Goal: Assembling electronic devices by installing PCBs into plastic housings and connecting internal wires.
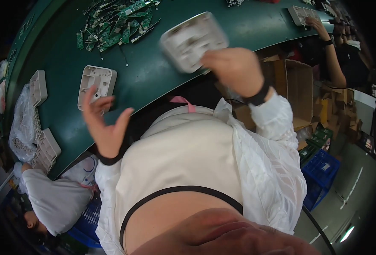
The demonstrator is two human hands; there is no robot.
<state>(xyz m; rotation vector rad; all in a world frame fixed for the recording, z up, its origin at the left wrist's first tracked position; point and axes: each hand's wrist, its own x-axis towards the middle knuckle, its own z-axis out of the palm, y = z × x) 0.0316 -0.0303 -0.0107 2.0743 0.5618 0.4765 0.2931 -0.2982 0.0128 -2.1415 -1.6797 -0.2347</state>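
My right hand (237, 71) grips the near right edge of a white plastic housing (177, 42), a shallow rounded box with its inside facing up. Both are blurred by motion, and the fingertips are partly hidden against the housing. My left hand (106, 127) is open, with fingers and thumb spread. Its fingertips overlap, in the picture, the near side of a second white housing (108, 80) that lies open side up on the green bench; I cannot tell whether they touch it.
Green circuit boards (120, 25) with cables lie heaped on the bench (141, 80). More white housings (38, 88) and a plastic bag (22, 123) are at the left. Co-workers sit left and far right, one with a hand (317, 26) at a housing. Cardboard boxes (298, 93) and blue crates (322, 170) stand at right.
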